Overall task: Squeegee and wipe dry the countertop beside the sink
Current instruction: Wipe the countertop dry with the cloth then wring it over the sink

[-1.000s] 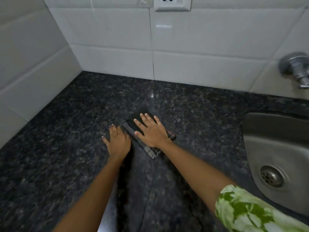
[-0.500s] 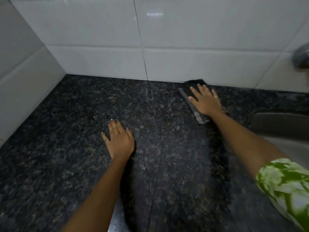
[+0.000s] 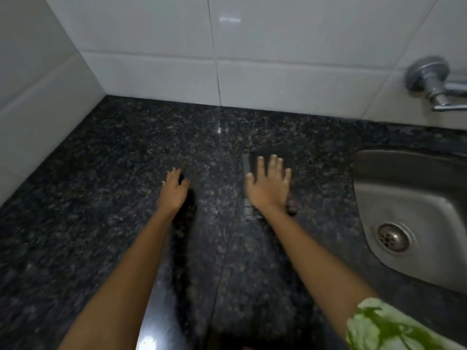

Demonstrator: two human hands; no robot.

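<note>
Right hand [image 3: 269, 189] lies flat, fingers spread, on a dark folded cloth [image 3: 246, 162] atop speckled granite counter [image 3: 101, 188] — left hand [image 3: 174, 189] open, empty; steel sink [image 3: 414, 198] right.

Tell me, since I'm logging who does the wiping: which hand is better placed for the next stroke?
Right. The right hand lies flat on the dark cloth on the countertop, beside the sink. The left hand rests bare on the stone, holding nothing.
</note>
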